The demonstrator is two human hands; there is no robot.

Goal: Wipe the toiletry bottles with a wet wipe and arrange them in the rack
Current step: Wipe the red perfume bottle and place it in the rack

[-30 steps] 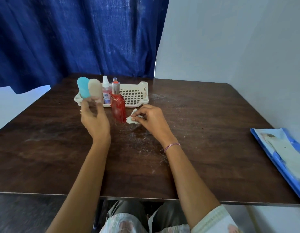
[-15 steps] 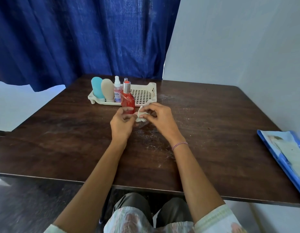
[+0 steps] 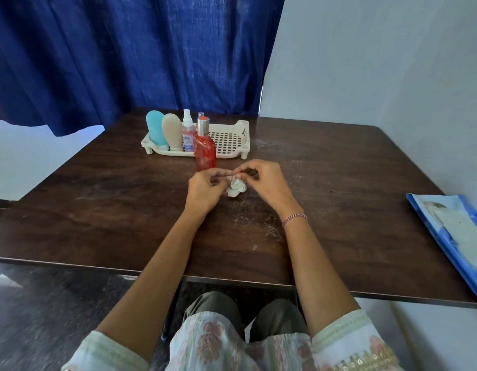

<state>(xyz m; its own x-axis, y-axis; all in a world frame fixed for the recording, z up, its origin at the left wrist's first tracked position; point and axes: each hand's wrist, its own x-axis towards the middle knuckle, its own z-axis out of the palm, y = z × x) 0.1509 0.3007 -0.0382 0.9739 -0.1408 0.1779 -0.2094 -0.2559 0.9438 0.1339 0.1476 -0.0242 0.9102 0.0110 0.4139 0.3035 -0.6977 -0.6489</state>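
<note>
Both hands are raised slightly above the middle of the desk (image 3: 339, 183), with fingertips meeting over a crumpled wet wipe (image 3: 236, 187). The left hand (image 3: 204, 188) has its fingers curled and pinches the wipe's left side. The right hand (image 3: 262, 180) pinches the upper edge of the wipe between thumb and fingers. A thin bracelet (image 3: 294, 218) sits on the right wrist. The wipe hangs bunched below the fingertips; whether it touches the desk cannot be told.

Just beyond the hands, a red bottle (image 3: 205, 155) with a silver cap stands upright on the desk, directly in front of the rack (image 3: 244, 145) and outside it. The rack is a cream plastic tray with a perforated floor. Its left end holds, from left to right, a blue tube (image 3: 155, 129), a beige tube (image 3: 172, 132) and a spray bottle (image 3: 188, 136), all upright and close together. A small bottle (image 3: 201, 114) shows partly behind the red bottle's cap. The right half of the rack shows bare floor.

A blue packet (image 3: 451, 236) lies at the right edge of the desk, well apart from the hands. A blue curtain (image 3: 125, 49) hangs behind the desk.
</note>
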